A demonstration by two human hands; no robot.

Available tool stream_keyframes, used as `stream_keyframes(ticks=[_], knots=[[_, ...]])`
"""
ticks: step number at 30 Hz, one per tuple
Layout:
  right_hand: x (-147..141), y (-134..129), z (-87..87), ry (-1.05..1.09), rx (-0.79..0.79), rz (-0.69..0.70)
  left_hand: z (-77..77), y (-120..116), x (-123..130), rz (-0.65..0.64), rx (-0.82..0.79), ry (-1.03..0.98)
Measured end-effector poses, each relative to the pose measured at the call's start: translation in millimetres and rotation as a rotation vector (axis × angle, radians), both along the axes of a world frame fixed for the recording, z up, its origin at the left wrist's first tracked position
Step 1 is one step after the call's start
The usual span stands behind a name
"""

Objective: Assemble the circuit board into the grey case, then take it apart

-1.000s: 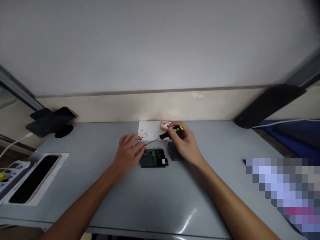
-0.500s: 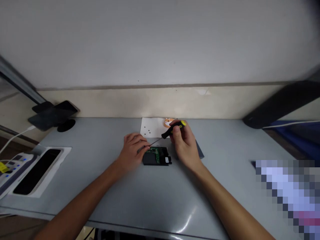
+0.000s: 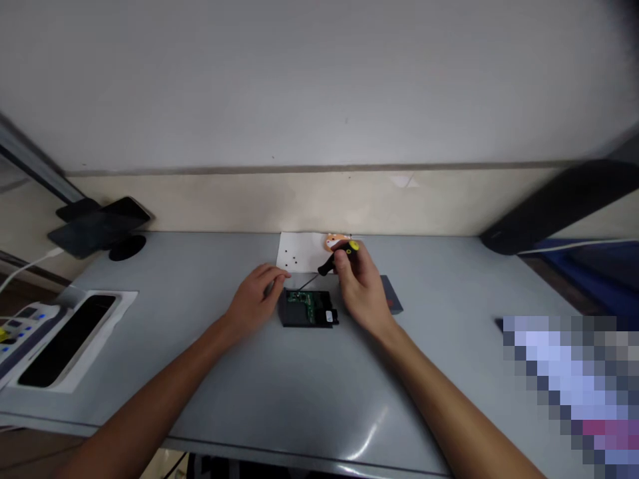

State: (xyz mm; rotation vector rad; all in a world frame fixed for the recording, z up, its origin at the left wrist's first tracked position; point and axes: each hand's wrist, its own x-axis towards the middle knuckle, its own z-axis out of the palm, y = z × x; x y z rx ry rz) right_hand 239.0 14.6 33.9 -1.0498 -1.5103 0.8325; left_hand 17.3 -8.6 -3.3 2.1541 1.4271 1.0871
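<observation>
On the grey table lies a black device (image 3: 299,314) with a green circuit board (image 3: 310,305) exposed. My right hand (image 3: 363,285) is closed round a black and yellow screwdriver (image 3: 327,266), whose tip reaches the board's upper left part. Just left of the device is my left hand (image 3: 257,296), its fingers drawn together towards the device's upper left corner; whether something small is between them is hidden. Behind the device, a white sheet (image 3: 307,256) carries several tiny dark screws (image 3: 294,259) and an orange and white animal-shaped item (image 3: 333,241).
A dark flat panel (image 3: 392,295) lies right of my right hand. At the left are a phone (image 3: 70,340) on white paper, a power strip (image 3: 24,336) and a stand with a dark device (image 3: 100,226). A black cylinder (image 3: 524,216) leans at the back right.
My left hand has drawn back left from the board, uncovering the device's left end. The screwdriver's tip now shows at the board. The whole view has shifted slightly.
</observation>
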Motion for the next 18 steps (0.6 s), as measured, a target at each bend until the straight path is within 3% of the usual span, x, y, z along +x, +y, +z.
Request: stream_keyframes(ticks=[11,18], knots=[[-2.4,-0.1,-3.9,-0.029,0.001,0.013,2.5,-0.6,-1.4,-0.148,0.084,0.218],[-3.7,-2.2,-2.1,-0.030,0.001,0.025,3.7,0.4,-1.9,-0.177,0.085,0.240]])
